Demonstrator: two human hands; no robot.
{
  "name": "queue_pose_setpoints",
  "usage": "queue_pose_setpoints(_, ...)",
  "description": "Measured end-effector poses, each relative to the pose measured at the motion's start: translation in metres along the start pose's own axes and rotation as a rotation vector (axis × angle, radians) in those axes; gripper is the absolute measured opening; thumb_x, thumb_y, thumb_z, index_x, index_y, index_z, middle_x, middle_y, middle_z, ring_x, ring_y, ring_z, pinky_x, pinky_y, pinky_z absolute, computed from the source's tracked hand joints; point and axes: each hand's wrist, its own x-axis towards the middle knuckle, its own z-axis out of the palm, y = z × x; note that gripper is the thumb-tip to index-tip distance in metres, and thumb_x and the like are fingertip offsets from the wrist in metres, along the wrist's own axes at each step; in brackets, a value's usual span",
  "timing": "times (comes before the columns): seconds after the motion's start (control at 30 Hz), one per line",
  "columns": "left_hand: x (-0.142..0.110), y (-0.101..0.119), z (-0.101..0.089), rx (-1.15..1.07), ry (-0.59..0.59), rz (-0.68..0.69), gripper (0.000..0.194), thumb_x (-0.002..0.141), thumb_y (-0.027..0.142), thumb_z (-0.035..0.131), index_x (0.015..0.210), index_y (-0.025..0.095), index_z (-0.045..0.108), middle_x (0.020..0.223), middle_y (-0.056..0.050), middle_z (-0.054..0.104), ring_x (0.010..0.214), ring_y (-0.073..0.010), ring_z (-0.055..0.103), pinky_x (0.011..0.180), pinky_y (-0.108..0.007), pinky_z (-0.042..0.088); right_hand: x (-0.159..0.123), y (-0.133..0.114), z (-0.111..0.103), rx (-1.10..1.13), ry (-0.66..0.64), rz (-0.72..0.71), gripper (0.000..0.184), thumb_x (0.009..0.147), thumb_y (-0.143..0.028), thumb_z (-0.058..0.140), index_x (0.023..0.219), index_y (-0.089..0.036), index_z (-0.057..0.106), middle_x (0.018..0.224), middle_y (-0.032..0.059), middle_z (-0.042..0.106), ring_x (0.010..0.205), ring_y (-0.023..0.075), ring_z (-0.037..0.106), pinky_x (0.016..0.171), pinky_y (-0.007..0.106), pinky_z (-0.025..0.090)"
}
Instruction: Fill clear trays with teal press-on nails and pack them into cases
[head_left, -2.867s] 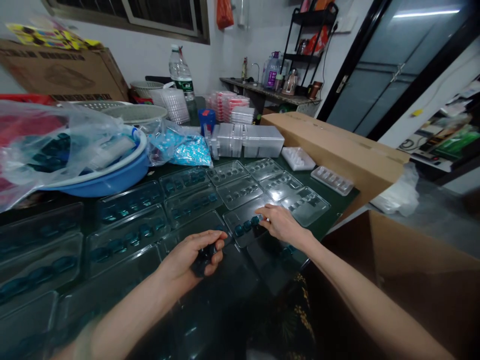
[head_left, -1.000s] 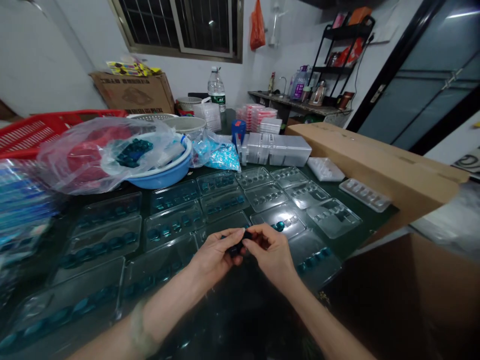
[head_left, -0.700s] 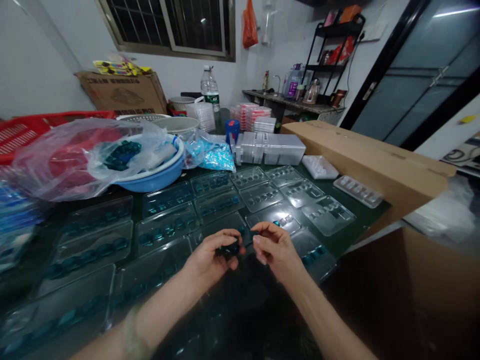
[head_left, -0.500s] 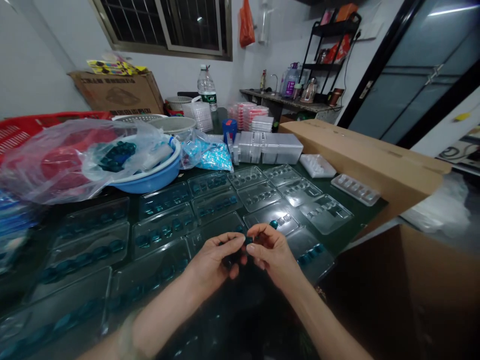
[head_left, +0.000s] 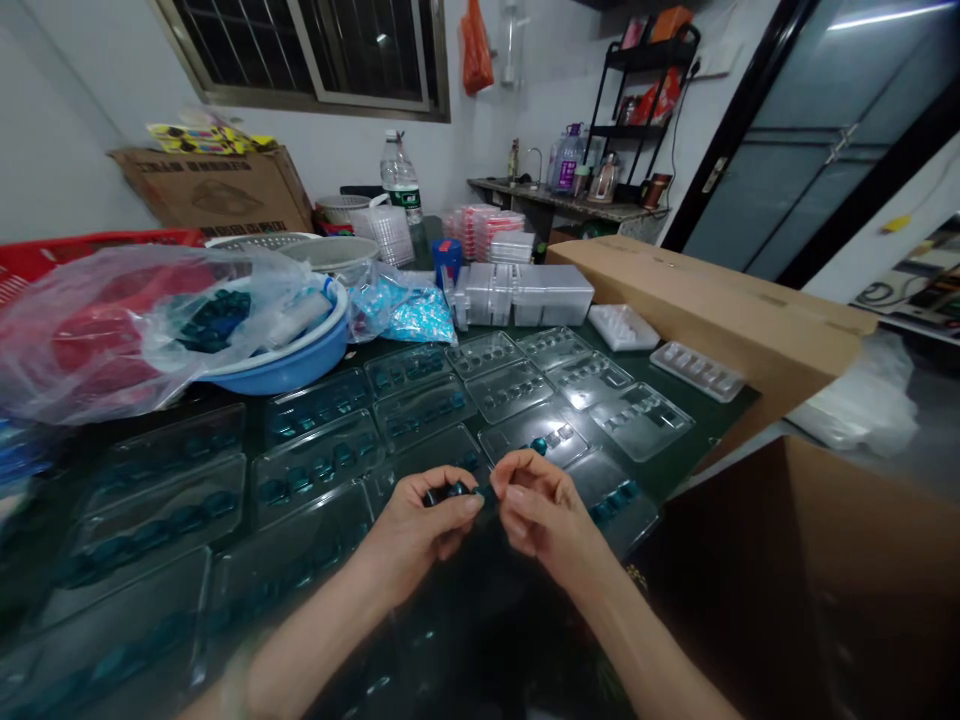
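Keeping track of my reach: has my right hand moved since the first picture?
Yes: the right hand has drawn back toward you, off the clear blister tray it touched, to just before that tray's near edge.

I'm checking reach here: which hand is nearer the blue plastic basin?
Left. The left hand is in front of the blue plastic basin and off to its right, not touching it; the right hand lies farther right.

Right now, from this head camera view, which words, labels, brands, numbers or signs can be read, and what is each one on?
The cardboard box: dark printing on its side, too blurred to read.
The water bottle: green label, too small to read.
The plastic jug: purple label, too small to read.
No word, brand or number can be read clearly.
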Motion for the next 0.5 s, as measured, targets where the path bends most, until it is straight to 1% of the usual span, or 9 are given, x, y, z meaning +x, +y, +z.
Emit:
queue_pose_setpoints(0.07, 0.0003, 0.0003, 0.0, 0.053, 0.007, 0.018, 0.015, 0.068, 0.023, 0.062, 0.08, 0.015, 0.057, 0.051, 0.004, 0.046, 0.04, -0.0042, 0.036, 0.037, -0.017, 0.024, -0.0025, -0.002, -0.0008, -0.072, 0.019, 0.033, 0.017, 0.076, -0.027, 0.056, 0.09, -0.019, 0.054, 0.059, -0.005, 0.043, 0.042, 0.0033, 0.035, 0.034, 0.015, 0.022)
queue_pose_setpoints(0.13, 0.0004, 0.0006, 0.0002, 0.103, 0.012, 0.035, 0.016, 0.068, 0.024, 0.063, 0.08, 0.015, 0.058, 0.05, 0.005, 0.045, 0.038, -0.0033, 0.034, 0.037, -0.017, 0.024, -0.0049, -0.0019, -0.0017, -0.187, 0.025, 0.047, 0.02, 0.076, -0.029, 0.056, 0.092, -0.017, 0.057, 0.048, -0.0068, 0.041, 0.038, 0.0034, 0.033, 0.034, 0.016, 0.024)
queue_pose_setpoints(0.2, 0.0004, 0.0005, 0.0006, 0.138, 0.012, 0.045, 0.016, 0.068, 0.025, 0.063, 0.08, 0.015, 0.058, 0.05, 0.005, 0.043, 0.038, -0.003, 0.034, 0.037, -0.017, 0.023, -0.007, -0.0005, -0.0025, -0.29, 0.046, 0.061, 0.021, 0.075, -0.03, 0.057, 0.091, -0.015, 0.059, 0.044, -0.007, 0.042, 0.035, 0.0035, 0.034, 0.034, 0.016, 0.025)
queue_pose_setpoints(0.27, 0.0002, -0.0003, 0.001, 0.138, -0.002, 0.041, 0.016, 0.069, 0.026, 0.062, 0.08, 0.016, 0.057, 0.049, 0.005, 0.042, 0.038, -0.0029, 0.033, 0.036, -0.017, 0.023, -0.0086, 0.0012, -0.003, -0.348, 0.088, 0.072, 0.02, 0.073, -0.031, 0.06, 0.085, -0.015, 0.06, 0.045, -0.0062, 0.044, 0.035, 0.0034, 0.035, 0.033, 0.016, 0.025)
queue_pose_setpoints(0.33, 0.0003, -0.0014, 0.0014, 0.114, -0.031, 0.029, 0.015, 0.07, 0.026, 0.061, 0.079, 0.016, 0.056, 0.049, 0.006, 0.04, 0.038, -0.0028, 0.032, 0.036, -0.016, 0.022, -0.0093, 0.0026, -0.0036, -0.356, 0.112, 0.078, 0.019, 0.07, -0.031, 0.063, 0.08, -0.015, 0.06, 0.049, -0.0051, 0.047, 0.036, 0.0032, 0.036, 0.033, 0.016, 0.025)
queue_pose_setpoints(0.4, 0.0009, -0.0024, 0.0019, 0.084, -0.068, 0.018, 0.014, 0.071, 0.026, 0.06, 0.079, 0.016, 0.055, 0.05, 0.005, 0.04, 0.039, -0.0028, 0.031, 0.037, -0.017, 0.021, -0.0089, 0.0042, -0.0048, -0.32, 0.107, 0.067, 0.018, 0.068, -0.03, 0.065, 0.076, -0.015, 0.058, 0.053, -0.0049, 0.049, 0.037, 0.0027, 0.036, 0.033, 0.016, 0.025)
queue_pose_setpoints(0.5, 0.0017, -0.0022, 0.0036, 0.041, -0.127, -0.007, 0.013, 0.072, 0.026, 0.058, 0.079, 0.016, 0.054, 0.053, 0.004, 0.042, 0.04, -0.0029, 0.031, 0.037, -0.017, 0.02, -0.0079, 0.0073, -0.0078, -0.224, 0.069, 0.049, 0.019, 0.067, -0.029, 0.066, 0.068, -0.016, 0.052, 0.051, -0.0067, 0.045, 0.037, 0.0018, 0.032, 0.033, 0.016, 0.021)
